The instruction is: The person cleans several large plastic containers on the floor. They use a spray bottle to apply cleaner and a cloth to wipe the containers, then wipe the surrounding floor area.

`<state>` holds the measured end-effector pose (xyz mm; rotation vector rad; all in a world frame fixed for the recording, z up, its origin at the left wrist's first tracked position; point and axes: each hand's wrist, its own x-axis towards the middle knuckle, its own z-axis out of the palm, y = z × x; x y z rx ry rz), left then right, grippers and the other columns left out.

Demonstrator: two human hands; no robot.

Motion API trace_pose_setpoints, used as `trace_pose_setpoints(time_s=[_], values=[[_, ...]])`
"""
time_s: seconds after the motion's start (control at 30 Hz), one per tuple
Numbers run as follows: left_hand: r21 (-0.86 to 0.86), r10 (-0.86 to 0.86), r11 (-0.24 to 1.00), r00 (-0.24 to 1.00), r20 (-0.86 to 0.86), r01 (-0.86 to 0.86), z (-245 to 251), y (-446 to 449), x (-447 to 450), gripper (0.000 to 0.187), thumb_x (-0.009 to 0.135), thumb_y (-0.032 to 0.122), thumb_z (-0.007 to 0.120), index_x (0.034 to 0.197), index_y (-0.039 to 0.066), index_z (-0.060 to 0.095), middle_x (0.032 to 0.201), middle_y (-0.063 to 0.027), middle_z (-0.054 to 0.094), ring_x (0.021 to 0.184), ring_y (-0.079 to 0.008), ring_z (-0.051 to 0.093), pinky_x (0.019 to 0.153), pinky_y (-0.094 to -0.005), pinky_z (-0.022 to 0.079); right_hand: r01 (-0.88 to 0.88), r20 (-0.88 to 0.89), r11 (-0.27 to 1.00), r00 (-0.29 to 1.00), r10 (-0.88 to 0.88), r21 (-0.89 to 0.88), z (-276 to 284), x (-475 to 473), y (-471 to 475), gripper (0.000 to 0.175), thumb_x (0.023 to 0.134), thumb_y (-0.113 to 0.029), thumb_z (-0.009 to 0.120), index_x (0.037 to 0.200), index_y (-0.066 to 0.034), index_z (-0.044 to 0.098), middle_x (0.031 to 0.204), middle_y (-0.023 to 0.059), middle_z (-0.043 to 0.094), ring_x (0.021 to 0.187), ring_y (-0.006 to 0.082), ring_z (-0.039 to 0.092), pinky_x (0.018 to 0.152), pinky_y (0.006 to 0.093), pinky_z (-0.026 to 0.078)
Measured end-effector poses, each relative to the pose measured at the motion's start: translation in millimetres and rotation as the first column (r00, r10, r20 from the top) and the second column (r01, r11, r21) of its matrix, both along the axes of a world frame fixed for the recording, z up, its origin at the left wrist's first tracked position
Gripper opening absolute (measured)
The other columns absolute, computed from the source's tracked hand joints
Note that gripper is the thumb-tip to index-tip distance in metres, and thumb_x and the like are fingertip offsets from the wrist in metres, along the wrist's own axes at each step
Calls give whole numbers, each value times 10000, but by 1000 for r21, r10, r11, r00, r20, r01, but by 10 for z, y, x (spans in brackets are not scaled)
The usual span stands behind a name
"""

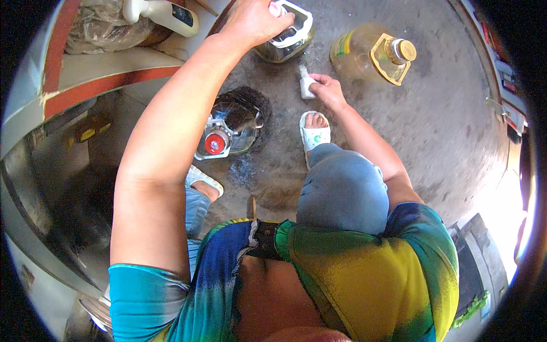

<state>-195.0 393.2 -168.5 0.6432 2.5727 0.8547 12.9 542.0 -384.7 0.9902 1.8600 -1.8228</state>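
Observation:
At the top, my left hand (256, 21) reaches over a large clear plastic jug (290, 50) with a white handle and grips it near its pinkish cap (277, 9). Its upper part runs out of view. My right hand (328, 89) holds a small white bottle (306, 87) with a narrow pale tip, low over the floor. A second clear jug (237, 124) with a red cap (215, 143) stands nearer me, below my left forearm. To the right, a yellowish plastic oil jug (359, 53) with a gold cap and handle looks unopened or capped; its contents are hard to tell.
My feet in white sandals (315, 130) rest on the stained concrete floor (444, 124). A red-edged shelf (115, 87) at left bears a white spray bottle (171, 18) and a plastic bag (107, 32). Dark recesses lie beneath it.

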Motion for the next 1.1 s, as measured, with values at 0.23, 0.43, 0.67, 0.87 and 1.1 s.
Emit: trace_pose_setpoints(time_s=[0.23, 0.43, 0.67, 0.87, 1.1], values=[[233, 60, 968, 987, 146, -93, 352, -726, 374, 691, 845, 275, 780, 1414, -8, 508, 1314, -233, 627, 1227, -307, 620, 1017, -367, 487, -26, -167, 984, 984, 56, 175, 415, 185, 173, 442, 799, -62, 661, 1237, -16, 694, 1087, 92, 729, 979, 165, 673, 884, 287, 525], [210, 688, 726, 695, -210, -655, 522, -1904, 1458, 578, 881, 344, 773, 1293, -37, 634, 1270, -230, 666, 1140, -258, 658, 965, -361, 510, 260, -25, 913, 959, -282, -315, 575, 557, 203, 450, 835, 30, 614, 1284, 61, 618, 1168, 120, 692, 992, 191, 668, 879, 302, 531], [68, 436, 892, 807, -398, -448, 206, -1649, 2321, 439, 874, 254, 743, 1236, 20, 659, 1260, -233, 608, 1250, -375, 552, 1063, -433, 442, 119, -71, 875, 983, -172, -470, 839, 594, -139, 412, 864, 15, 609, 1273, 64, 611, 1132, 129, 699, 988, 189, 679, 868, 307, 545], [-67, 181, 964, 822, -540, -257, -276, -1729, 2095, 342, 880, 233, 718, 1165, 50, 667, 1163, -202, 629, 1137, -390, 580, 985, -456, 481, -552, -484, 826, 695, 531, 113, 1118, 115, -646, 491, 838, -124, 682, 1317, -29, 631, 1235, 117, 679, 1118, 193, 638, 976, 311, 494], [-122, 299, 892, 769, -565, -436, -440, -1787, 1389, 270, 948, 272, 603, 1062, 35, 665, 960, -256, 673, 909, -431, 661, 812, -506, 543, -317, -730, 850, 438, 525, 421, 1233, -101, -1295, 491, 811, -147, 731, 1286, -66, 638, 1187, 176, 604, 1136, 347, 593, 995, 391, 488]])
